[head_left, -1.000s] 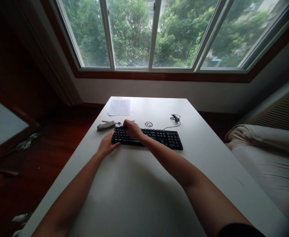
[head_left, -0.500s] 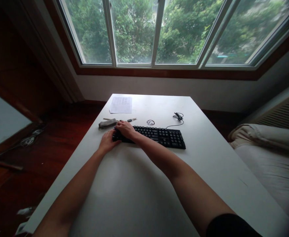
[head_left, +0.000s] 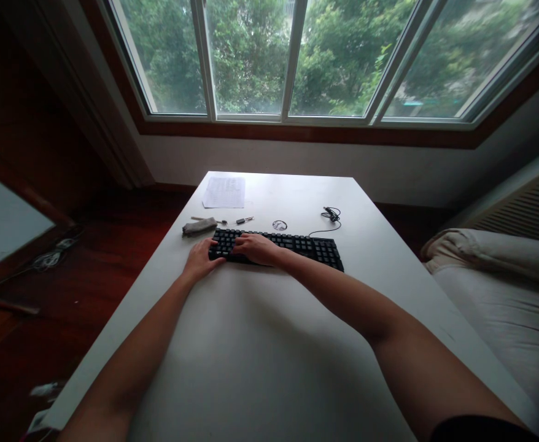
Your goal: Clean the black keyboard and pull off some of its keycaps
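A black computer keyboard (head_left: 309,247) lies at mid-frame on a white table (head_left: 251,344), its long axis running left to right across the picture and dipping slightly toward the right, key rows facing up. Its cable (head_left: 330,216) trails off the far right corner into a small coil. The left hand (head_left: 199,261) rests relaxed at the keyboard's near left corner, fingertips touching the edge without closing round it. The right hand (head_left: 256,248) lies palm down and flat on the keys of the left half, fingers stretched toward the left of the frame; whether anything sits beneath it cannot be seen. Just beyond the keyboard's left end lie a crumpled grey cloth (head_left: 199,227) and a small metal tool (head_left: 244,220), with a sheet of paper (head_left: 224,192) farther back, below the window (head_left: 251,55).
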Tool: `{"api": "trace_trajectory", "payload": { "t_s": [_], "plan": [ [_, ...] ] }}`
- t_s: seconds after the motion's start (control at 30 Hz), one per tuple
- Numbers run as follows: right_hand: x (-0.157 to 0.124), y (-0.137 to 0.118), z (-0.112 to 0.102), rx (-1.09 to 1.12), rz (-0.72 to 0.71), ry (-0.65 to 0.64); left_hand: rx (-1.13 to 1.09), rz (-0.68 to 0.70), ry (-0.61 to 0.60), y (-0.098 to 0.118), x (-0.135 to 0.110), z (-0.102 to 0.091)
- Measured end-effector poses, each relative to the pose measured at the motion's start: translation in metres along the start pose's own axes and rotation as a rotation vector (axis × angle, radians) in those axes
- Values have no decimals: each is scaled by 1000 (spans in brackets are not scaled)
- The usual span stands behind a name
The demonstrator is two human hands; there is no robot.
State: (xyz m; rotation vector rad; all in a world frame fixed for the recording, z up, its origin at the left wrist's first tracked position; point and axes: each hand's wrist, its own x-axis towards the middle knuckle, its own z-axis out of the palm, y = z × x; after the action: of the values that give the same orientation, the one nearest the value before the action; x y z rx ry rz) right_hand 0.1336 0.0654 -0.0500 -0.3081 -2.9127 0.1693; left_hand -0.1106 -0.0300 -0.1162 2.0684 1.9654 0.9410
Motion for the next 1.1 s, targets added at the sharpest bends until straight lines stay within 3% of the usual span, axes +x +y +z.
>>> {"api": "trace_trajectory", "payload": {
  "t_s": [0.1,0.2,0.33,0.43,0.6,0.73,0.93,1.1],
  "plan": [
    [-8,8,-7,39,37,-28,-6,-3,-6,-2,1,1],
    [-6,20,-11,47,167,47,-1,-5,-9,-2,1,1],
    [15,31,-5,-21,407,218,11,17,-1,0,0,1],
    [37,26,6,-66,473,230,22,30,-7,0,0,1],
    [66,4,25,-78,388,167,59,59,-14,-3,2,4],
    [68,1,26,-119,337,100,99,81,-16,-4,2,4],
    [36,19,7,-181,148,-26,138,95,-43,-6,2,1],
    [-14,35,-9,-203,150,-93,128,107,-53,-10,2,3]
  ]
}}
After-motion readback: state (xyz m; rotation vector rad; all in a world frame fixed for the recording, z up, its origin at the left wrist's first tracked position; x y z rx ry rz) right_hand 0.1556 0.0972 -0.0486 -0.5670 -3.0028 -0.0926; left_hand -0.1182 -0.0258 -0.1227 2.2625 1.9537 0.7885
